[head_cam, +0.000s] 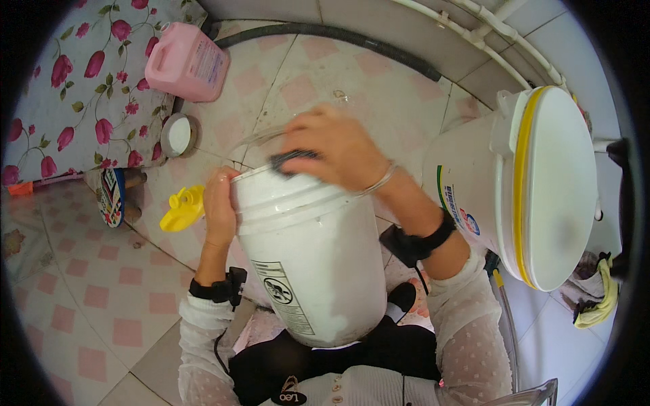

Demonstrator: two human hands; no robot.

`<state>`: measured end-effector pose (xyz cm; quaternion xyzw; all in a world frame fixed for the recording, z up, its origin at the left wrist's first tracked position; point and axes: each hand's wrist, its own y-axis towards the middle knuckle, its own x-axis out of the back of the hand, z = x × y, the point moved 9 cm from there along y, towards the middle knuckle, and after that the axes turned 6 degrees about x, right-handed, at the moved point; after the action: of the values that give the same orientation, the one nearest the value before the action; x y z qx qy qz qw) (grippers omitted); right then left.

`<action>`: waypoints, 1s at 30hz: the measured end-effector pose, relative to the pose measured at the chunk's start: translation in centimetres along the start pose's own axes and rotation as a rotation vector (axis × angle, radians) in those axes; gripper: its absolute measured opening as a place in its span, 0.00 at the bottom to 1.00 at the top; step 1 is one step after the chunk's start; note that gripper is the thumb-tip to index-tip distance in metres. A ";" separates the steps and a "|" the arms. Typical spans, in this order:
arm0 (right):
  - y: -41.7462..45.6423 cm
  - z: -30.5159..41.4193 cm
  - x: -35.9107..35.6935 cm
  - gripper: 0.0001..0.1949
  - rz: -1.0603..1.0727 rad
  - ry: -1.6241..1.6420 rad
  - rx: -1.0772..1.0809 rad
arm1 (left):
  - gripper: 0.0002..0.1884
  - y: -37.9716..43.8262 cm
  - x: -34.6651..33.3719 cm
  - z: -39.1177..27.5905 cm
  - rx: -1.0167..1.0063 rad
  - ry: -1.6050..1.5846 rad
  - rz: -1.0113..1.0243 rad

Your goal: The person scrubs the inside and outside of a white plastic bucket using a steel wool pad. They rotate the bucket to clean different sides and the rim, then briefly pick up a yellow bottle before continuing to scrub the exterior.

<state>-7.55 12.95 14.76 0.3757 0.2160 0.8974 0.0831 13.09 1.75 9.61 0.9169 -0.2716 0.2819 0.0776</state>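
A white plastic bucket with a warning label rests tilted against the black-clad lap, its rim facing away. My left hand grips the rim on the left side, thumb over the edge. At the top of the rim my right hand, blurred by motion, holds a dark scrubbing pad against the bucket's edge; the pad's exact kind is unclear. Just left of my left hand is a yellow plastic object with a round knob. The bucket's inside is mostly hidden.
A large white lidded bucket stands at right, beside a hose and cloths. A pink jug, a small bowl and a slipper lie beyond, near a floral cloth. A dark corrugated hose follows the wall.
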 end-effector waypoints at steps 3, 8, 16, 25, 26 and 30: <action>-6.5 -7.3 1.4 0.12 -0.117 0.056 -0.191 | 0.19 -0.2 1.9 3.8 0.135 -0.173 -0.022; -13.9 -14.7 -2.4 0.11 -0.314 0.515 -0.433 | 0.19 0.9 1.0 2.9 0.082 -0.130 -0.016; -5.7 -6.8 1.5 0.11 -0.090 0.102 -0.154 | 0.20 0.7 2.6 7.1 0.128 -0.151 -0.158; -0.6 2.8 0.2 0.06 -0.136 -0.185 0.027 | 0.19 1.2 -1.9 12.8 0.493 -0.796 -0.063; 0.2 4.5 -0.2 0.09 -0.137 -0.221 0.040 | 0.19 1.3 -1.6 12.6 0.514 -0.775 -0.065; 1.2 6.7 -2.0 0.11 -0.211 -0.195 0.110 | 0.18 1.2 -0.9 13.0 0.582 -0.744 -0.069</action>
<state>-1.37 13.50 18.25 0.4404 0.2940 0.8297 0.1768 17.96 -2.72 -1.64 0.9478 -0.1600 -0.0043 -0.2758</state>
